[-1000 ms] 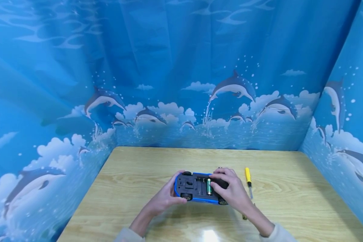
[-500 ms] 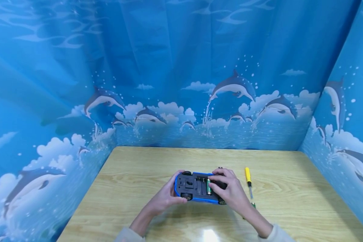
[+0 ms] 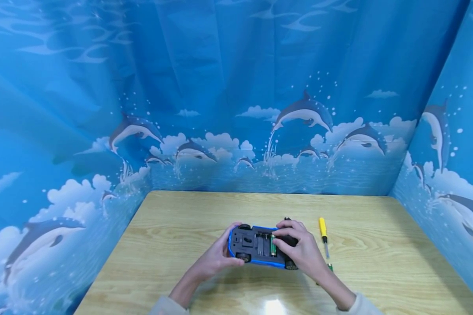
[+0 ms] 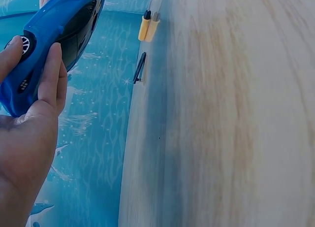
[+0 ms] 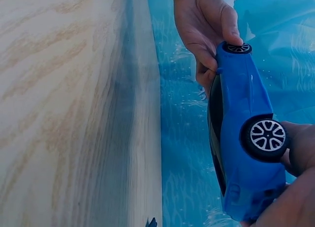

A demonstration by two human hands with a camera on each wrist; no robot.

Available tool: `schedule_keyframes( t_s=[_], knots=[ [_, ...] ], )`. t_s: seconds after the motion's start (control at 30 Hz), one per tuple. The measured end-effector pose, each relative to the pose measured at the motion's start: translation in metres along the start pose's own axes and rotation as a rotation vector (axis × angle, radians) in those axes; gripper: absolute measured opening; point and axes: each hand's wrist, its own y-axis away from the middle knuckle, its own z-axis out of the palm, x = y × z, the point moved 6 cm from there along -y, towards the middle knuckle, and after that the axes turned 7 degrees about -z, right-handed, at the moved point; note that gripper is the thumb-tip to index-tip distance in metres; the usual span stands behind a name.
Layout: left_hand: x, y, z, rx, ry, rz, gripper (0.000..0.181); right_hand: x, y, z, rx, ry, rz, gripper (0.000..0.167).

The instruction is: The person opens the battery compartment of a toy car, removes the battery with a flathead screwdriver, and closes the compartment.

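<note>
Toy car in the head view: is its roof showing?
No, the left hand holds the toy car with its dark underside showing instead.

The head view was evenly bright, with a white glare patch on the tabletop at bottom centre and a faint shadow at lower right. Both wrist views were dimmer, their fine detail softened.

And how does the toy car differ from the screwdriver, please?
The toy car is blue and black; the screwdriver is mainly yellow. The toy car is bulkier than the slim screwdriver. The left hand grips the toy car; the screwdriver lies on the table. Both have black parts.
</note>
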Motion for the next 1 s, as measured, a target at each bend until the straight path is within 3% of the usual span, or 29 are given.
schedule_keyframes(
  t_s=[0.33,0.63,0.8,1.0],
  knots=[
    [-0.0012,-0.0009,0.0,-0.004,-0.008,-0.008,0.099,-0.0016,0.0017,0.0009,0.018,-0.014,-0.05,0.026],
    [-0.0024,-0.0004,-0.0017,0.017,0.001,-0.026,0.101,-0.0068,0.0022,-0.0005,0.068,-0.115,-0.054,0.026],
    [-0.0031,-0.0005,-0.0017,0.014,-0.001,-0.031,0.101,-0.0045,0.0037,-0.0002,0.063,-0.193,-0.024,0.023],
    [-0.0037,-0.0004,-0.0008,0.009,-0.007,-0.034,0.1,-0.0003,0.0056,0.0006,-0.021,-0.163,0.057,0.024]
  ],
)
